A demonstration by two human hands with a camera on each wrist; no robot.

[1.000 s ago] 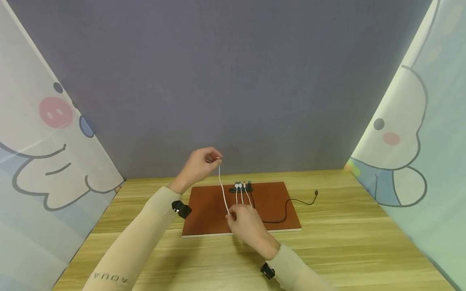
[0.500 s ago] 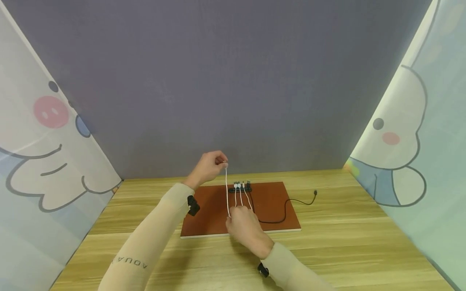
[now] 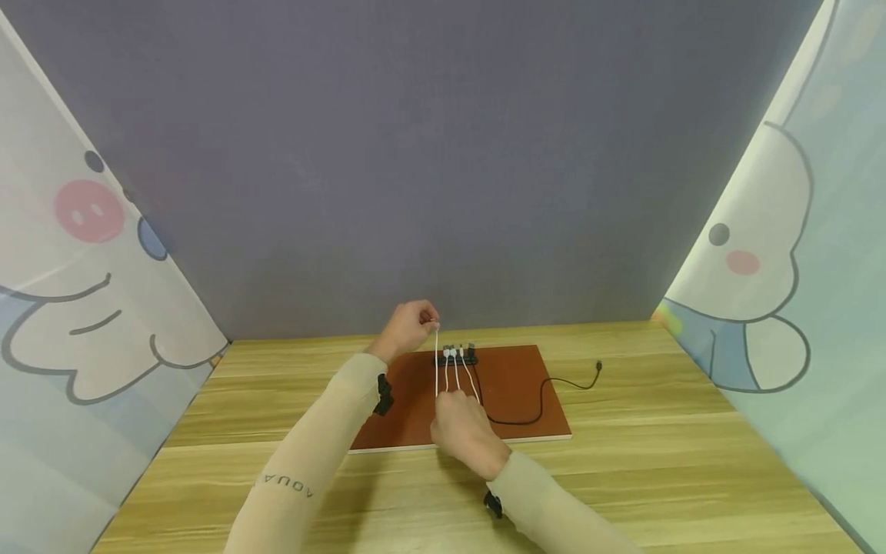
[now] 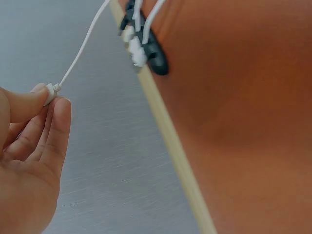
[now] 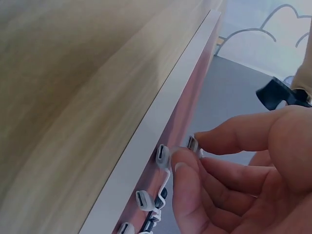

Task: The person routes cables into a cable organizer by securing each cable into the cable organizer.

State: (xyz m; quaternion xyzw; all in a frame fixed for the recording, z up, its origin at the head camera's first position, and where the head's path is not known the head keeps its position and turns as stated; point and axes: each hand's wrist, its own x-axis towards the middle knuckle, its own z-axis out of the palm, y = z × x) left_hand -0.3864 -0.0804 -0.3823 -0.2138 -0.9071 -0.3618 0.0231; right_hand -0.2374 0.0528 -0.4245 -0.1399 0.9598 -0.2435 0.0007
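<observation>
My left hand (image 3: 408,327) is raised by the far edge of the brown board (image 3: 515,392). Its thumb and fingers pinch the white plug (image 4: 50,93) at one end of a white charging cable (image 3: 436,362). Low over the board's near part, my right hand (image 3: 465,432) pinches the small metal-tipped plug (image 5: 192,144) at the cable's other end. The cable runs straight between both hands, left of the other white cables. A black cable clip strip (image 4: 158,63) lies along the board's far edge, with several cables in its slots.
Just beside my right fingers, more white cable plugs (image 5: 144,199) line the board's near edge. A black cable (image 3: 543,392) curves off the board's right side onto the wooden table (image 3: 657,462). Behind the table stands a grey wall (image 3: 443,169), with printed curtains (image 3: 789,269) on both sides.
My left hand has moved right and slightly down, toward the clip strip, bringing its cable end along. The cable has gone from slanted to straight. My right hand has barely shifted.
</observation>
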